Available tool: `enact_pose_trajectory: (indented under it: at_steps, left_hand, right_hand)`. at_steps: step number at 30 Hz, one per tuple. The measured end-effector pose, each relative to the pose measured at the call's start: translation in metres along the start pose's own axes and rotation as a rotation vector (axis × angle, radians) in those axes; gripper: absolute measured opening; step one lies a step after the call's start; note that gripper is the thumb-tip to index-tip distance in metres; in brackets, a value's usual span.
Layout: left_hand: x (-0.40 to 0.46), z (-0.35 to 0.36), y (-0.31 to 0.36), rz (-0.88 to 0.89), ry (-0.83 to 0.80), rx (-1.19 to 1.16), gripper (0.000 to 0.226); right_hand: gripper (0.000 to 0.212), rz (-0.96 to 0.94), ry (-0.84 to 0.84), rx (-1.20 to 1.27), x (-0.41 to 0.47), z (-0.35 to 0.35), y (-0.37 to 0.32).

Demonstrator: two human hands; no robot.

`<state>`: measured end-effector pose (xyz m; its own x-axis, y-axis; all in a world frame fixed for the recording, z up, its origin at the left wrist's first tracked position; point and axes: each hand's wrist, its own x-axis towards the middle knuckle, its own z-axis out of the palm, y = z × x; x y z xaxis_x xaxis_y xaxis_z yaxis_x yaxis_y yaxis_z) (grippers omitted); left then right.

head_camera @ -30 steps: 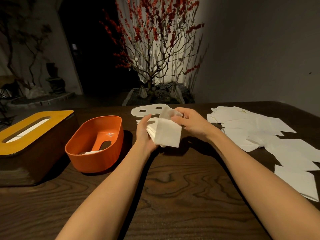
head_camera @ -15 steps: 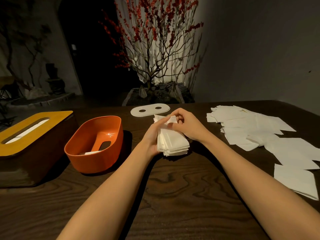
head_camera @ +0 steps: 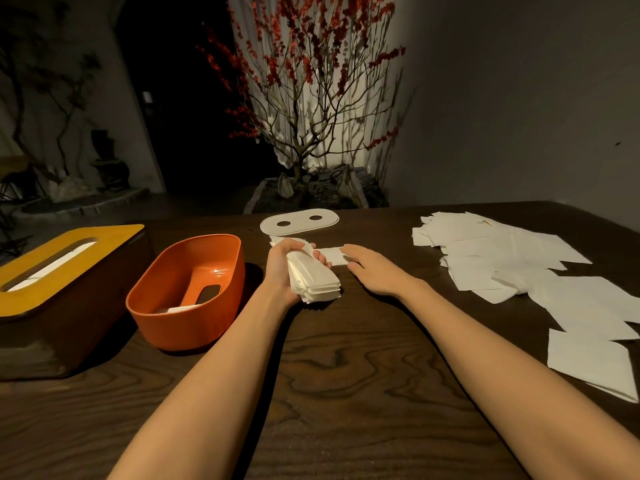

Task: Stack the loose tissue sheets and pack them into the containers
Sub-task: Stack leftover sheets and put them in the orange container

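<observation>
Holding the stack (head_camera: 313,278) in the left hand (head_camera: 284,268), with fingers curled over its top and its near end resting on the bench (head_camera: 346,375), the person reaches with the right hand (head_camera: 372,270), fingers stretched out flat and pressing on a single sheet (head_camera: 330,255) just right of the stack. To do this step well, I would slide that sheet toward the stack with light, even pressure, lift it by an edge, and square it on top before gripping again; tissue is soft and will crumple or drag if pinched hard. The left grip should stay firm enough that the stack does not fan out.

Counted: one stack; one sheet under the right hand; a spread of loose sheets (head_camera: 519,268) well to the right of the stack, overlapping too much to count exactly, though more than ten. Two containers stand left of the stack: one orange tub (head_camera: 187,289), open, with what looks like a bit of tissue at its bottom, and beyond it one brown box (head_camera: 65,306) with a yellow slotted lid (head_camera: 69,251). One white oval lid (head_camera: 299,221) with two holes lies just behind the stack. Most packing appears left to do.
</observation>
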<state>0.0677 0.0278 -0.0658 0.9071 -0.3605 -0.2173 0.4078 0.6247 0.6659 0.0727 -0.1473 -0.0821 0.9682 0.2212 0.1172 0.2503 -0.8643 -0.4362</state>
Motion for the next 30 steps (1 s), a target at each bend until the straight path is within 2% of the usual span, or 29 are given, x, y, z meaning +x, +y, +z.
enact_pose_trajectory:
  at_steps: [3, 5, 8, 10, 12, 19, 24, 27, 30]
  left_hand:
    - [0.004, -0.001, 0.0, 0.016, 0.003, 0.011, 0.019]
    - [0.007, -0.002, 0.001, 0.024, 0.001, 0.017, 0.02]
    - [0.008, -0.002, 0.0, 0.028, 0.003, 0.04, 0.019]
    - [0.009, 0.0, -0.003, 0.028, -0.004, 0.043, 0.02]
    - [0.01, 0.005, -0.009, 0.011, -0.012, 0.023, 0.021]
    - [0.011, 0.037, -0.041, -0.059, -0.034, 0.07, 0.026]
    - [0.013, 0.052, -0.055, -0.058, -0.026, 0.091, 0.023]
    - [0.013, 0.063, -0.064, -0.069, -0.046, 0.065, 0.018]
    - [0.017, 0.075, -0.073, -0.077, -0.068, 0.07, 0.018]
  right_hand:
    - [0.045, -0.004, -0.074, -0.16, 0.004, 0.0, 0.001]
    - [0.042, 0.007, -0.04, -0.251, 0.003, -0.003, 0.003]
    - [0.035, 0.048, 0.136, -0.445, -0.001, -0.009, 0.01]
    - [0.03, 0.133, 0.275, -0.518, -0.005, -0.016, 0.018]
    - [0.026, 0.237, 0.343, -0.543, -0.01, -0.023, 0.026]
    - [0.033, 0.491, 0.279, -0.328, -0.022, -0.031, 0.045]
    - [0.03, 0.537, 0.189, -0.19, -0.028, -0.037, 0.048]
    - [0.019, 0.475, 0.273, -0.138, -0.037, -0.039, 0.054]
    - [0.017, 0.416, 0.39, -0.159, -0.051, -0.044, 0.062]
